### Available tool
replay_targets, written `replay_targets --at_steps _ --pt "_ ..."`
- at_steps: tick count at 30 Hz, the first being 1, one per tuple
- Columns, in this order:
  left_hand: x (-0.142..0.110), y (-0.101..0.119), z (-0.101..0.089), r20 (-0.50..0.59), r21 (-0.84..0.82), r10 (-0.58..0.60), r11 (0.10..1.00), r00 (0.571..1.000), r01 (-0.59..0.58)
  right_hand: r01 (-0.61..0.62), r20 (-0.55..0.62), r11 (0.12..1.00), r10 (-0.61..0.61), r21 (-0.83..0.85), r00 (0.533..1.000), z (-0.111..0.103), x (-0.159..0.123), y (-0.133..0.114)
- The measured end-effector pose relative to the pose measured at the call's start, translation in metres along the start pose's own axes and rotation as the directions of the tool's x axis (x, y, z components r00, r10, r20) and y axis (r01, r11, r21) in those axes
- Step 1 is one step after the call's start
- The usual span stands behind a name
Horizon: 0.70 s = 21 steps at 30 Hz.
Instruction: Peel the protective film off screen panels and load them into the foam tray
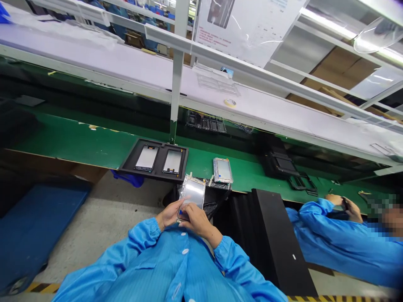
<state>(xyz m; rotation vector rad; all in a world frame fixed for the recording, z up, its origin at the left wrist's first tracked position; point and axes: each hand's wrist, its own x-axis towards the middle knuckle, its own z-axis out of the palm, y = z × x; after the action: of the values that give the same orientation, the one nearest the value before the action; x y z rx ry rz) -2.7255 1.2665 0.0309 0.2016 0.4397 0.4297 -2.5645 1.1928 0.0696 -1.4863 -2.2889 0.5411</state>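
A thin rectangular display panel (192, 193) with a shiny grey face is held upright over my lap. My left hand (168, 214) grips its lower left edge, fingers curled round it. My right hand (195, 219) lies closed over the panel's bottom edge, fingertips pressing on its face. Both of my sleeves are bright blue. Ahead on the green bench, a black tray (155, 160) holds two similar panels side by side. A small stack of panels (223, 170) lies to the tray's right.
A tall stack of black trays (277, 235) stands at my right. A co-worker in blue (340, 239) sits further right, hands at the bench edge. More black trays (285, 165) lie on the bench. A white post (176, 79) rises behind the tray. A blue bin (34, 226) is at left.
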Motion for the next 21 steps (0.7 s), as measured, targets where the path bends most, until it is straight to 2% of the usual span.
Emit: replay_targets --at_steps 4,9,10,12,14,16,18,19,20,21 --pt "0.001 -0.001 0.002 -0.026 -0.005 0.024 1.0 0.999 -0.024 -0.055 0.013 0.998 0.056 -0.022 0.998 0.002 0.005 -0.003" --pt "-0.001 -0.002 0.002 -0.04 0.038 0.001 0.999 0.999 0.001 0.079 -0.027 0.995 -0.081 -0.063 0.996 0.012 0.002 -0.001" --pt "-0.003 -0.002 0.002 -0.046 0.065 -0.011 0.998 0.999 0.014 0.054 -0.049 0.998 -0.055 -0.023 0.997 0.013 0.001 0.0" --pt "-0.009 -0.002 0.002 -0.042 0.119 -0.011 0.993 0.999 0.016 -0.067 -0.083 0.989 0.079 0.132 0.993 0.014 0.0 0.0" --pt "-0.014 -0.003 0.003 0.005 0.163 0.018 0.987 1.0 -0.018 -0.191 -0.08 0.931 0.226 0.31 0.971 0.014 0.001 0.0" --pt "-0.019 -0.003 0.004 0.052 0.212 0.035 0.976 0.998 -0.046 -0.257 -0.074 0.852 0.324 0.456 0.943 0.009 0.005 0.003" --pt "-0.024 -0.002 0.004 0.065 0.262 0.018 0.964 0.998 -0.035 -0.294 -0.093 0.727 0.441 0.621 0.893 -0.005 0.01 0.013" --pt "-0.026 0.0 0.004 0.065 0.28 0.006 0.96 0.998 -0.024 -0.296 -0.116 0.637 0.522 0.712 0.845 -0.017 0.011 0.022" --pt "-0.029 0.001 0.003 0.067 0.292 -0.006 0.956 0.998 -0.014 -0.272 -0.153 0.54 0.615 0.796 0.774 -0.033 0.01 0.034" --pt "-0.032 0.002 0.002 0.071 0.302 -0.016 0.953 0.997 -0.007 -0.219 -0.204 0.46 0.706 0.86 0.679 -0.052 0.007 0.049"
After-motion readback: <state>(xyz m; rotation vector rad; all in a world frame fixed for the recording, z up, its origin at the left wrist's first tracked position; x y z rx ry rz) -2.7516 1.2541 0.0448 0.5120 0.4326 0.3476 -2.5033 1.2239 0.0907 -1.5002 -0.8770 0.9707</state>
